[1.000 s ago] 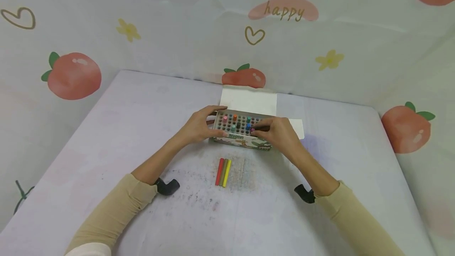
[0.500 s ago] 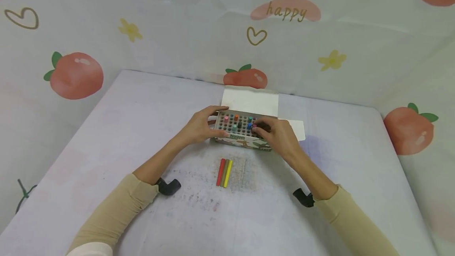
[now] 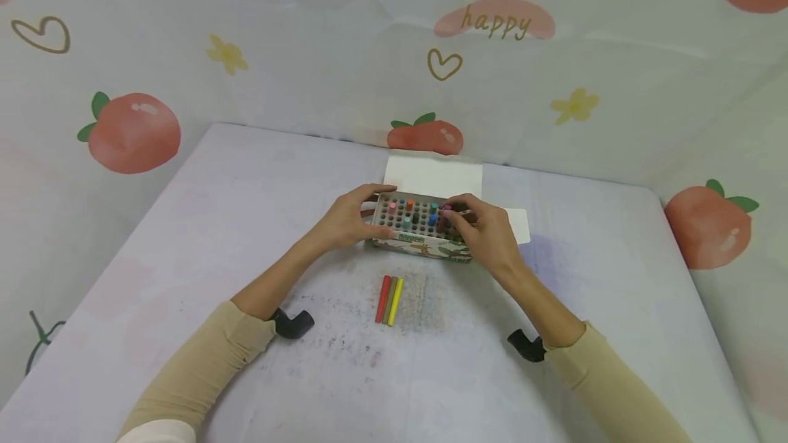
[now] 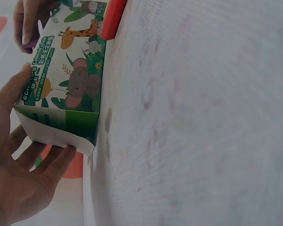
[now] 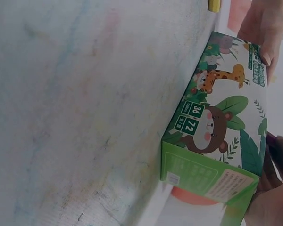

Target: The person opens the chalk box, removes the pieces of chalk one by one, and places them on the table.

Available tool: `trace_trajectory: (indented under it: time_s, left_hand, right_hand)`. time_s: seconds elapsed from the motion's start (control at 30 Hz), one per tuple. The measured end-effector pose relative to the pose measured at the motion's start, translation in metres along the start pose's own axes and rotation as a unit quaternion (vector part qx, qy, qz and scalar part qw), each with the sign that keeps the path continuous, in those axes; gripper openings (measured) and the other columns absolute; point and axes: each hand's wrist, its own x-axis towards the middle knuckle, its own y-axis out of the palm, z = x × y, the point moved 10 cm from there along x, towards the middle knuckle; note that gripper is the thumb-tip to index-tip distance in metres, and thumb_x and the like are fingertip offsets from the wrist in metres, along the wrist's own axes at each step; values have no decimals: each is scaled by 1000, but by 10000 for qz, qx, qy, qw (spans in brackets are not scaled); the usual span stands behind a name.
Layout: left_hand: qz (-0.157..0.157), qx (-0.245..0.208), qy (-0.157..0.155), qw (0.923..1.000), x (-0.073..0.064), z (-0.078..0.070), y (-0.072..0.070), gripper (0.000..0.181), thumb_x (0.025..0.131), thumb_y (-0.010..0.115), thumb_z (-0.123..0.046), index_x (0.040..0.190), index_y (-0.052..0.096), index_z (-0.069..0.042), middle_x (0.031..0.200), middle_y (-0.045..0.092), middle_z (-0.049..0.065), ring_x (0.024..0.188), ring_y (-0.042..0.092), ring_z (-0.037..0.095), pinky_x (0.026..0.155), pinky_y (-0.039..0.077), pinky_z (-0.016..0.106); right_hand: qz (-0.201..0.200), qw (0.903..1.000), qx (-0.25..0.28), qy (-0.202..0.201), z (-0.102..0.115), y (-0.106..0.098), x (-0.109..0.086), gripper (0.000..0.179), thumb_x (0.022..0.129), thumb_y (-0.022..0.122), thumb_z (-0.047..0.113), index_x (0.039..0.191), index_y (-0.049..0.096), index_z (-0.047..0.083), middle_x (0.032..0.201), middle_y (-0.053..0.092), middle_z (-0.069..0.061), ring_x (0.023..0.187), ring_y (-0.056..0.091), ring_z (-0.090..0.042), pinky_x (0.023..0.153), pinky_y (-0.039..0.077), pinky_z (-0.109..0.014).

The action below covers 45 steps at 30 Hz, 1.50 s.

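A printed chalk box (image 3: 425,247) stands open, its top a tray of holes with several coloured chalk sticks upright in it. My left hand (image 3: 346,219) grips the box's left end, thumb at the front edge and fingers round the far side. In the left wrist view, the thumb lies along the box (image 4: 66,61) and the fingers reach behind its end flap. With thumb and forefinger my right hand (image 3: 490,232) pinches a purple chalk stick (image 3: 442,221) over the right part of the tray. Its purple end (image 4: 32,44) shows at the fingertips in the left wrist view.
Red (image 3: 382,299), brown (image 3: 390,300) and yellow (image 3: 396,302) chalk sticks lie side by side in front of the box. Its white lid (image 3: 433,173) is folded back, and a side flap (image 3: 518,225) sticks out right. Chalk smudges mark the white tabletop (image 3: 320,374).
My right hand has risen slightly, drawing the purple chalk stick upward so that more of it shows above the tray. The left hand keeps its hold on the box.
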Motion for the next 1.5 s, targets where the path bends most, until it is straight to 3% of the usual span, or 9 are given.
trace_trajectory:
  time_s: [0.3, 0.57, 0.73, 0.97, 1.23, 1.37, 1.5]
  left_hand:
    - [15, -11, 33, 10000, 0, -2, 0, 81, 78, 87, -30, 148, 46, -22, 151, 41, 6, 137, 43, 31, 108, 48, 39]
    - [21, 25, 51, 10000, -1, -3, -1, 82, 78, 87, -29, 148, 45, -21, 151, 42, 6, 136, 44, 31, 109, 46, 39]
    - [21, 81, 27, 10000, -1, -1, -1, 83, 78, 87, -30, 149, 45, -21, 151, 41, 7, 136, 44, 33, 108, 48, 40]
    - [24, 126, 3, 9999, -1, 0, 0, 82, 79, 87, -29, 149, 45, -22, 151, 41, 5, 136, 44, 30, 109, 47, 37]
    - [14, 95, 94, 9999, 1, 0, 2, 81, 79, 86, -29, 148, 45, -21, 151, 41, 5, 136, 44, 30, 108, 48, 37]
    - [9, 81, 120, 9999, 1, -1, 2, 81, 79, 87, -29, 148, 45, -20, 150, 42, 6, 136, 44, 31, 108, 48, 38]
    - [5, 51, 130, 9999, 0, -2, 2, 82, 79, 87, -28, 148, 45, -20, 149, 43, 7, 136, 44, 31, 108, 48, 38]
  right_hand:
    - [-454, 9938, 930, -405, 3, -10, -1, 17, 96, 66, 8, 111, 70, 1, 97, 72, -11, 79, 74, -25, 67, 63, -29]
    - [-856, 9796, 1727, -563, 12, -20, -5, 19, 94, 67, 4, 109, 69, -6, 95, 71, -15, 77, 71, -39, 68, 63, -42]
    - [-660, 9783, 1942, -283, 13, -16, -9, 21, 95, 67, 6, 112, 68, -6, 94, 70, -17, 77, 71, -37, 70, 63, -41]
    - [-262, 9684, 2474, 199, 7, -3, -16, 27, 96, 66, 9, 116, 65, -9, 97, 69, -21, 81, 73, -21, 72, 64, -40]
    - [-13, 9614, 2704, 509, 6, 7, -24, 26, 96, 66, 6, 117, 65, -9, 101, 68, -20, 82, 72, -20, 69, 63, -46]
    - [147, 9643, 2590, 526, 6, 13, -28, 25, 96, 65, 5, 117, 65, -8, 102, 67, -20, 81, 72, -21, 68, 64, -41]
    - [280, 9655, 2521, 585, 5, 20, -32, 26, 96, 66, 6, 117, 65, -9, 102, 67, -20, 81, 71, -31, 64, 64, -40]
